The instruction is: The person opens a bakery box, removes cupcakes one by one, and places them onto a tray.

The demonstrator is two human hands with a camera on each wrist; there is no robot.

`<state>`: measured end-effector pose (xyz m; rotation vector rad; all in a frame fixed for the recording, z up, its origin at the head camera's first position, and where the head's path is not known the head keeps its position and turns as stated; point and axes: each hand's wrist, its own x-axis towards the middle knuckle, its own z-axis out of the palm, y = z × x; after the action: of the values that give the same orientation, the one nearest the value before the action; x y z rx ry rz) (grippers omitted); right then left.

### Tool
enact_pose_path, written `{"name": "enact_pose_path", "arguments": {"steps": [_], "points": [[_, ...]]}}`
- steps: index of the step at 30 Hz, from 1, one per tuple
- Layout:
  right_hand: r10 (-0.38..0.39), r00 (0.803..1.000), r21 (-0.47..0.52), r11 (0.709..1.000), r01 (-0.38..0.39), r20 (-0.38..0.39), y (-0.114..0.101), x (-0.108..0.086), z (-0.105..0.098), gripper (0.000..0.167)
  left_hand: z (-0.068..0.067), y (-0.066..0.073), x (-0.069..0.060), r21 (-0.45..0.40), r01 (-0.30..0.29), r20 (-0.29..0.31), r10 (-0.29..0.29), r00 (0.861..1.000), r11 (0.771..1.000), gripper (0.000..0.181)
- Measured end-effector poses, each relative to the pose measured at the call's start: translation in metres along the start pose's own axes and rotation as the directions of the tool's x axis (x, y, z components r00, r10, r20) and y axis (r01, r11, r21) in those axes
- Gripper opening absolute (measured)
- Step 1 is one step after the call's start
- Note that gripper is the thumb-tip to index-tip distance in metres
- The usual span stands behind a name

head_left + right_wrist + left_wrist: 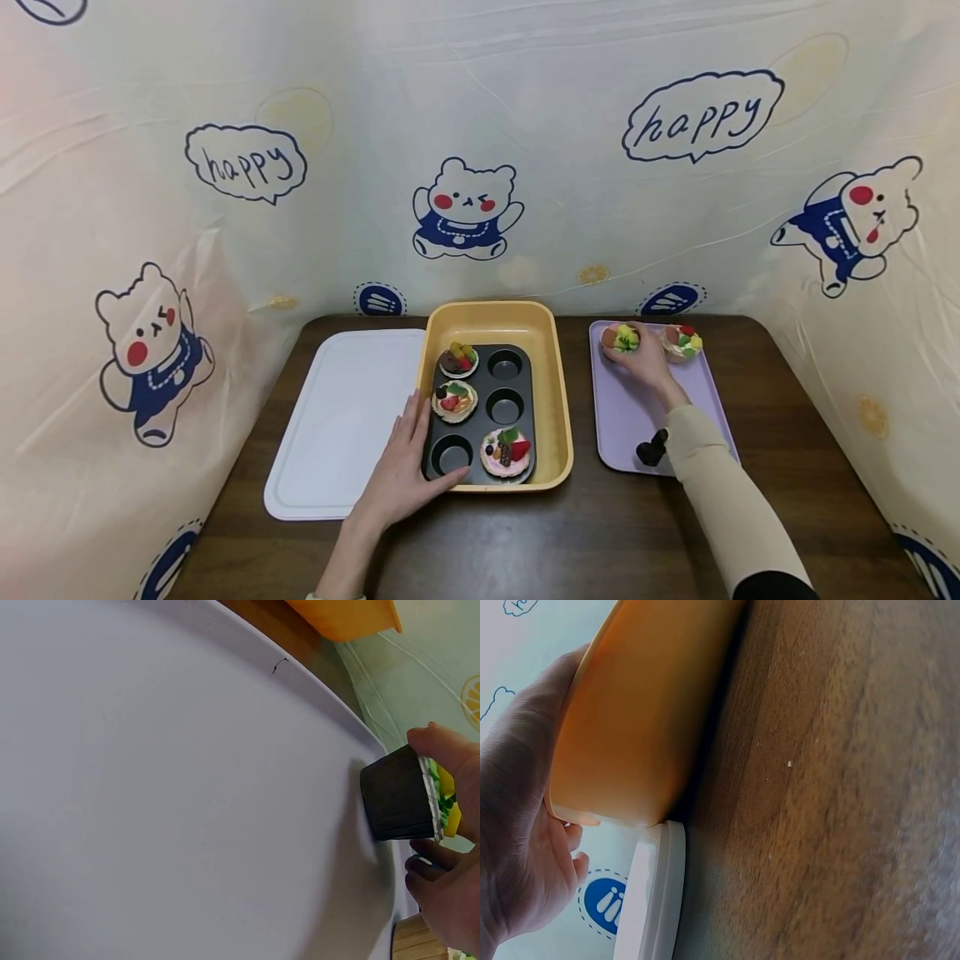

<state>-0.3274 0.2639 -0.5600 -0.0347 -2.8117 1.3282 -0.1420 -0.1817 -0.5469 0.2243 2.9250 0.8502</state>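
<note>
At the purple tray's (pixel 630 408) back left corner, my right hand (pixel 647 360) pinches a cupcake (pixel 622 337) with yellow and green topping; the right wrist view shows its dark cup (pixel 397 796) between thumb and fingers (pixel 439 859). Another cupcake (pixel 682 342) stands to its right, in a light wood-coloured cup (pixel 417 942). My left hand (pixel 401 471) rests with spread fingers on the near left edge of the yellow tray (pixel 558 433). Inside that tray lies a dark muffin pan (pixel 480 429) holding a fruit cupcake (pixel 458 359), a cream one (pixel 453 402) and a pink one (pixel 506 452).
A white tray (pixel 337 417) lies left of the yellow one, its edge against it in the left wrist view. Brown table surface (pixel 525 542) shows in front of the trays. A printed curtain (pixel 480 125) hangs behind and at both sides.
</note>
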Motion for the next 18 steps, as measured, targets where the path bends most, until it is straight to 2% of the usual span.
{"name": "enact_pose_path", "arguments": {"steps": [6, 10, 14, 18], "points": [[-0.026, 1.0, 0.014, 1.0, 0.026, 0.01, -0.003, -0.002, -0.005, 0.092, 0.001, -0.001, 0.001, 0.002, -0.007, -0.006, 0.007, 1.0, 1.0, 0.135], [-0.07, 0.997, -0.008, 0.998, 0.07, 0.013, -0.005, -0.004, -0.008, 0.091, 0.001, -0.002, 0.001, 0.006, -0.006, -0.007, 0.006, 1.0, 1.0, 0.135], [-0.161, 0.987, -0.049, 0.986, 0.16, -0.021, -0.003, -0.006, -0.008, 0.092, 0.001, -0.001, 0.001, 0.001, -0.001, -0.002, 0.001, 1.0, 1.0, 0.135], [-0.267, 0.963, -0.105, 0.96, 0.261, -0.041, 0.009, -0.005, -0.005, 0.096, 0.001, -0.001, 0.001, -0.001, 0.002, -0.001, -0.002, 1.0, 1.0, 0.134]]}}
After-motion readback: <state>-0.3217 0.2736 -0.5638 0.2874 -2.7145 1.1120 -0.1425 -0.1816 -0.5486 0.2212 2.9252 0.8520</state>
